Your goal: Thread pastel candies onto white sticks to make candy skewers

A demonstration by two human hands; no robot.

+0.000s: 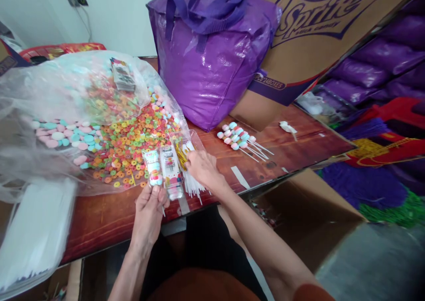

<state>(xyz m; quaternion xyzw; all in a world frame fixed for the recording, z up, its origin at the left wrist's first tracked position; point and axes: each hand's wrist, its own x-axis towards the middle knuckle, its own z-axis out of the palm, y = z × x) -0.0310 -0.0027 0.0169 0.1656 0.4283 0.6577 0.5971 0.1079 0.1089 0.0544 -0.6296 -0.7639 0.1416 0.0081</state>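
Observation:
My left hand (151, 206) grips the lower end of a candy skewer (153, 168), held upright in a clear printed wrapper with its stick poking out below. Pastel candies show through the plastic. To its right, my right hand (204, 168) has its fingers closed at a bundle of gold twist ties (181, 154); whether one is pinched is partly hidden. White sticks (192, 183) lie beneath that hand. Between the two hands rests a stack of printed clear wrappers (171, 170). Several finished candy skewers (236, 136) lie further right on the table (212, 144).
A large clear plastic bag (20, 97) spreads on the left, with ring candies (126, 146) and pastel candies (56, 135). More white sticks (36, 230) sit front left. A purple bag (212, 62) and a carton (312, 40) stand behind. An opened box (308, 217) is below right.

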